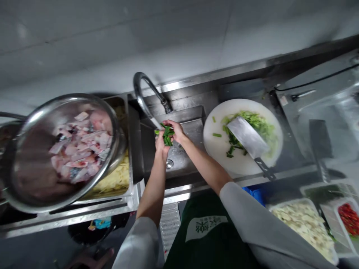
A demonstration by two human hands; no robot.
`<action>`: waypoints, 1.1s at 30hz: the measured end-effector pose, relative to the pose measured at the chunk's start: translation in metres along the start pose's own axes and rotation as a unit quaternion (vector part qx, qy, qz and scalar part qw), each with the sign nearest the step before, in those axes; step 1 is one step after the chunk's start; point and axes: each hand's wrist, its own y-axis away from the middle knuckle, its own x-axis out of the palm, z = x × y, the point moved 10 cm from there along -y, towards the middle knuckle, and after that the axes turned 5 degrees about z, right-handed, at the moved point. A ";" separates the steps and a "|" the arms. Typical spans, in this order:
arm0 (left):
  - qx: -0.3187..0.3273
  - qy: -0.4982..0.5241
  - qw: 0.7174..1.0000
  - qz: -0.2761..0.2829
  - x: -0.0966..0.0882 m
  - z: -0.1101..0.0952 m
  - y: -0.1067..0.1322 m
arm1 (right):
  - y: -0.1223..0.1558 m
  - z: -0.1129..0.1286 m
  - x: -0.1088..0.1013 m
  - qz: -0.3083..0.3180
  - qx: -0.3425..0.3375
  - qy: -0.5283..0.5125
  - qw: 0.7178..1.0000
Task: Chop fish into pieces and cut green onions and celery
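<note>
Over the steel sink (193, 130), both my hands cup a bunch of cut green scallion pieces (168, 135) beneath the running tap (146, 97). My left hand (162, 142) curls round the bunch from the near left side. From the right, my right hand (176, 131) closes against it, fingers partly hidden by the greens. To the right of the sink is a round white cutting board (221, 158) with more chopped greens (249, 121). A cleaver (246, 136) lies flat on top of them, its dark handle reaching over the board's near edge.
A large steel bowl (30, 164) of raw fish pieces (81, 145) stands at left, above a container of pale yellow slices (116, 175). At lower right are a tub of sliced pale food (303, 220) and chopped red peppers (349, 218). Another cleaver (319, 142) lies on the right.
</note>
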 end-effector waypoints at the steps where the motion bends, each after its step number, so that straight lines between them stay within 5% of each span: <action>1: 0.022 0.009 0.999 -0.030 -0.006 -0.005 -0.005 | -0.004 -0.004 0.001 -0.017 -0.014 -0.017 1.000; 4: 0.107 0.035 0.989 -0.093 -0.019 -0.023 -0.020 | -0.007 -0.008 0.004 -0.050 -0.083 -0.014 0.995; 9: 0.196 -0.037 0.975 -0.095 -0.016 -0.041 -0.030 | -0.009 -0.009 0.012 -0.078 -0.166 0.057 0.981; 19: 0.148 0.098 0.984 -0.013 0.009 -0.040 -0.016 | -0.008 -0.015 0.008 -0.029 -0.128 -0.102 0.986; 26: 0.131 0.130 0.982 0.027 0.035 -0.022 -0.008 | 0.007 0.013 -0.009 -0.040 -0.163 -0.061 0.984; 33: 0.174 0.044 0.983 0.029 0.036 -0.038 -0.001 | 0.013 0.025 -0.003 -0.047 -0.202 -0.010 0.978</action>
